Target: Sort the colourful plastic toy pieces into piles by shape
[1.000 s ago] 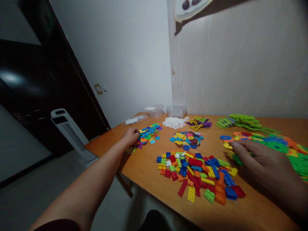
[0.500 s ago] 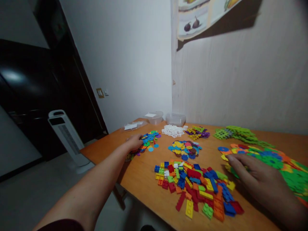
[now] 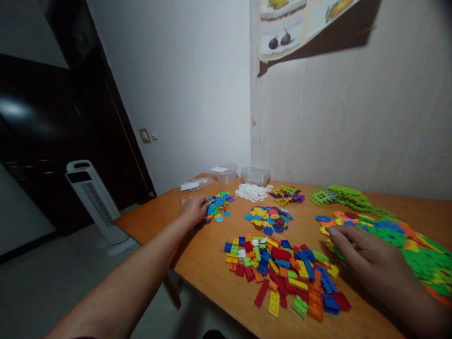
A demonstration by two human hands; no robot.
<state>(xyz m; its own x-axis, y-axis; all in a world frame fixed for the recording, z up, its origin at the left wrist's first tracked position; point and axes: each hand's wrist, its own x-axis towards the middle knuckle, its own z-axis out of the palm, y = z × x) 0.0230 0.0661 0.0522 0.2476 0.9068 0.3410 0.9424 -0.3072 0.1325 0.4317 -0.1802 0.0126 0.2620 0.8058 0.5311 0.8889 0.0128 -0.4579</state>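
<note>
My left hand [image 3: 192, 210] reaches far out and rests with curled fingers on the near edge of a pile of small blue, green and orange flat discs [image 3: 218, 205]; what it grips, if anything, is hidden. My right hand [image 3: 370, 261] lies flat, fingers stretched out, on the wooden table [image 3: 208, 263], its fingertips on the edge of a spread of large green, blue and orange foam pieces [image 3: 406, 240]. A heap of coloured building bricks [image 3: 282, 270] lies between my hands, just left of the right one.
Further piles lie behind: yellow and blue discs [image 3: 269, 218], white lattice pieces [image 3: 252, 192], purple and yellow pieces [image 3: 286, 194], green grids [image 3: 344, 197]. Clear plastic tubs [image 3: 254, 175] stand by the wall. A white tower fan [image 3: 93, 202] stands on the floor left of the table.
The view has tilted up and drifted, showing more of the wall poster. My left hand shifted slightly left along the disc pile; my right hand stayed flat by the foam pieces.
</note>
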